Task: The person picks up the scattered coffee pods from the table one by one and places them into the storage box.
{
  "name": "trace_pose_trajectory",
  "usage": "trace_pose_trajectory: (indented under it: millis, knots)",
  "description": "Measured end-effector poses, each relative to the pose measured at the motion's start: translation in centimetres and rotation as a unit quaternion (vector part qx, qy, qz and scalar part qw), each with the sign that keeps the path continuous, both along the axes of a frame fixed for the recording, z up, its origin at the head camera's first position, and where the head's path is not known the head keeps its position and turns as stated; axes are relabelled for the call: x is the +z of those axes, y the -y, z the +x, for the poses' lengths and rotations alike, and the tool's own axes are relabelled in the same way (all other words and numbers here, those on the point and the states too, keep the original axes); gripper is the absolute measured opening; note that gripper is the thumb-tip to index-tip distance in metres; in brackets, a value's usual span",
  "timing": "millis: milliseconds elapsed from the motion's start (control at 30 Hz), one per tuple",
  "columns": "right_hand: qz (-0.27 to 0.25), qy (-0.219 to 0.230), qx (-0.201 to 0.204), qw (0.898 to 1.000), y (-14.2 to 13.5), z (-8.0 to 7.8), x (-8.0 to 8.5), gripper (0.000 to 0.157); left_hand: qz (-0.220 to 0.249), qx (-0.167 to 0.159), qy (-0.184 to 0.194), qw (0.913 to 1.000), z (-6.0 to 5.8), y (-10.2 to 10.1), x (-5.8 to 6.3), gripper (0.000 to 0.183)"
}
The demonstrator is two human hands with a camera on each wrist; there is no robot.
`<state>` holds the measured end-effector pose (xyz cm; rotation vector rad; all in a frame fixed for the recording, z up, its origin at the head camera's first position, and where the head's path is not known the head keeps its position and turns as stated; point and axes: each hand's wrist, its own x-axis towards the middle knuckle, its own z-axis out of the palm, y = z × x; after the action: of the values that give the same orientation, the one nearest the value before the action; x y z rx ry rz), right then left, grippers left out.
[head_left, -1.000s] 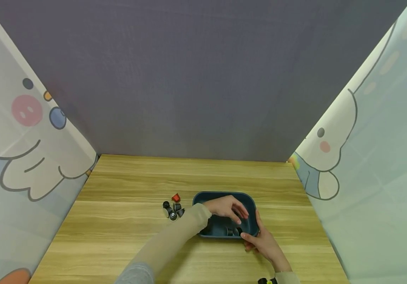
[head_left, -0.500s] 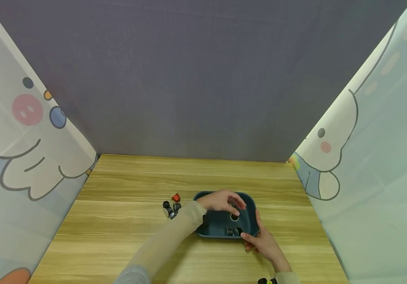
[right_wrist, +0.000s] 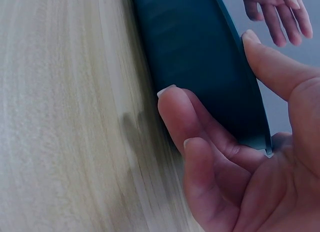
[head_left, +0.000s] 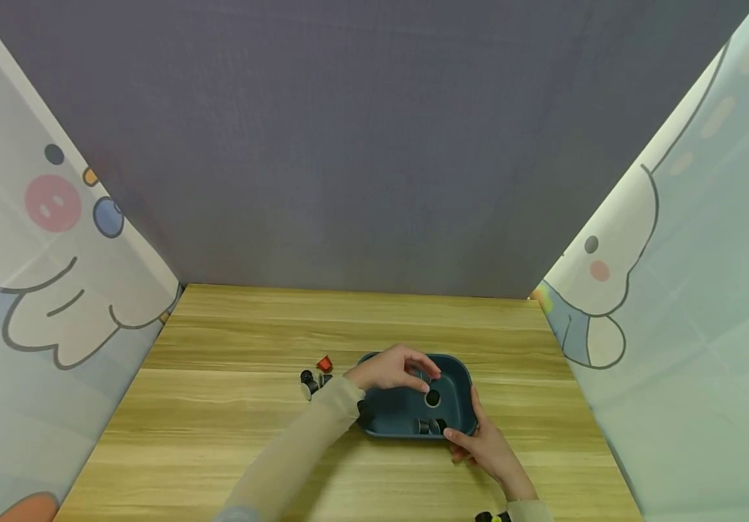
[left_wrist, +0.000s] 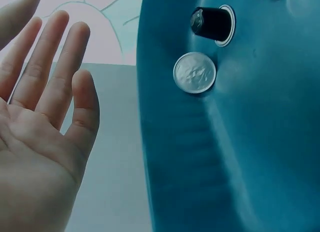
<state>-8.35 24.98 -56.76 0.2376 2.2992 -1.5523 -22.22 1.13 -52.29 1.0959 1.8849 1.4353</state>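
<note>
My left hand hovers over the left part of a dark blue tray, fingers apart. In the left wrist view its palm shows with nothing held. Below and right of its fingertips, a black coffee capsule rests on the tray floor. Two more black capsules lie along the near wall; the left wrist view shows a foil lid and a capsule on its side. My right hand grips the tray's near right corner, thumb on the rim and fingers beneath.
Left of the tray, a red capsule and several black capsules lie on the wooden table, partly hidden by my left sleeve. A grey wall stands behind, with printed panels at both sides.
My left hand has drawn back to the left, and a black capsule has come into sight on the tray floor. The right hand has kept its grip on the tray.
</note>
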Motion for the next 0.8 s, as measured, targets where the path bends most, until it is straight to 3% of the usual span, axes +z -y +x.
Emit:
trace_pose_trajectory:
  millis: [333, 567, 800]
  knots:
    - [-0.008, -0.004, -0.003, 1.000, 0.0, 0.1, -0.1, 0.109, -0.001, 0.052, -0.040, 0.9978, 0.3, 3.2, 0.8, 0.032]
    - [-0.002, -0.002, -0.002, 1.000, 0.0, 0.0, -0.1, 0.109, 0.022, 0.096, -0.037, 0.9945, 1.1, 5.6, 1.0, 0.033]
    - [-0.003, -0.001, -0.001, 1.000, -0.1, 0.0, 0.1, 0.109, 0.031, 0.152, -0.032, 0.9874, 2.1, 8.1, -0.2, 0.028]
